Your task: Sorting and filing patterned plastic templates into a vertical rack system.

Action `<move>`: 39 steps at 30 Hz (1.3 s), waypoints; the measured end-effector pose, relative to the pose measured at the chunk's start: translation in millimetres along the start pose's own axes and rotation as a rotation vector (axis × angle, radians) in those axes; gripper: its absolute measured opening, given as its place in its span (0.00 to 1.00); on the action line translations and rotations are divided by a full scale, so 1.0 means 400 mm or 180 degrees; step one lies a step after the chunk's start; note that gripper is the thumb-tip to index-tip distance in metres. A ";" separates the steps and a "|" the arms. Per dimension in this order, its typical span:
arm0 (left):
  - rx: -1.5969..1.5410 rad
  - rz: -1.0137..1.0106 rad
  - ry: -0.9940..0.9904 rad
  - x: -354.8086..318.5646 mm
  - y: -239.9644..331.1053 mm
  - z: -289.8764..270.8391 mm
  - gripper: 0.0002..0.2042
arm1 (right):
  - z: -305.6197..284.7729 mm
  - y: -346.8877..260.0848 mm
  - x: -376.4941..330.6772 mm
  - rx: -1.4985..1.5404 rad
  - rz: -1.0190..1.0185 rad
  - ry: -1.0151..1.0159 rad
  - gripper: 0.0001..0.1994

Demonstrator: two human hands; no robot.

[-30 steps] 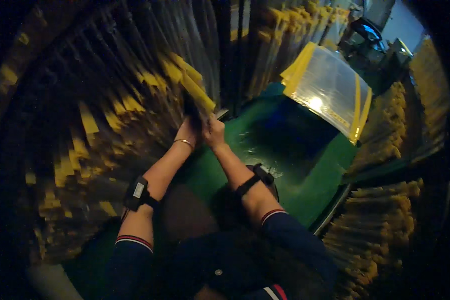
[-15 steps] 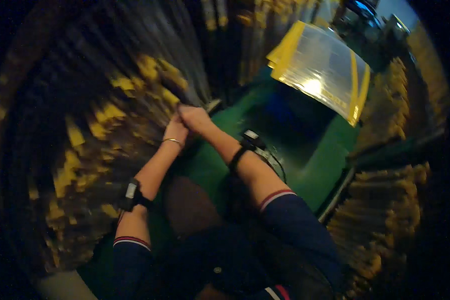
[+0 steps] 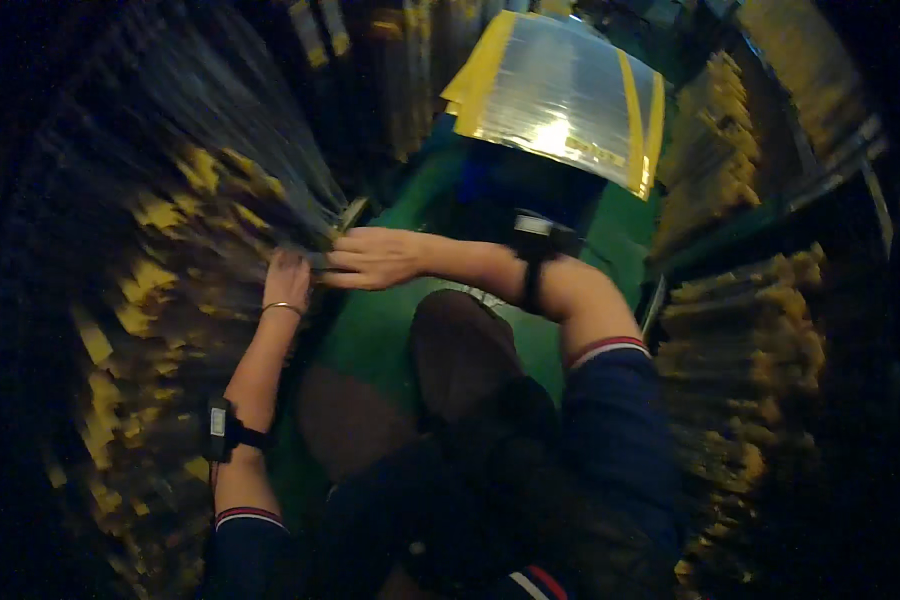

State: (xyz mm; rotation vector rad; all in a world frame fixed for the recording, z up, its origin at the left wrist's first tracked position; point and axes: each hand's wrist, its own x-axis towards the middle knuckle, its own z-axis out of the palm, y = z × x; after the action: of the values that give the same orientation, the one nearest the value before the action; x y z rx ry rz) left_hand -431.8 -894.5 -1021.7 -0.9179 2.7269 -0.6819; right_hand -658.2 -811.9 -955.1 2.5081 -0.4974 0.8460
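Note:
Along my left side runs a dense row of upright, flat pieces with yellow ends (image 3: 155, 215), blurred by motion. My left hand (image 3: 288, 280), with a bracelet at its wrist, reaches against the front edge of this row. Its fingers are smeared, and what they touch is not clear. Just to its right, my right hand (image 3: 375, 258) points leftward with its fingers stretched and slightly apart. Its fingertips meet a small greyish edge (image 3: 317, 261) between the two hands. I cannot make out what that edge belongs to.
Ahead, a silvery sheet with yellow borders (image 3: 570, 85) covers a dark blue thing (image 3: 495, 180) on the green floor (image 3: 365, 340). More rows of yellowish pieces (image 3: 745, 340) line the right side, beside a metal rail (image 3: 810, 195). My knees (image 3: 460, 335) are close below my hands.
My hands were pressed together and are now slightly apart, lower and further left in view. My right forearm has swung level. The view has shifted, so the silvery sheet sits further left.

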 end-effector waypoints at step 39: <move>-0.0007 -0.1290 0.1448 0.115 0.040 -0.069 0.11 | -0.594 -0.006 -0.686 -0.2103 0.6852 0.1431 0.30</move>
State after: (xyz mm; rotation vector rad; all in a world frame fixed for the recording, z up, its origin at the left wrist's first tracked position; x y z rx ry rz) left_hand -484.9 -901.2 -1006.5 -1.5016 2.9386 -1.0756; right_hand -975.3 -635.3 -961.0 0.3122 -2.6336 1.2729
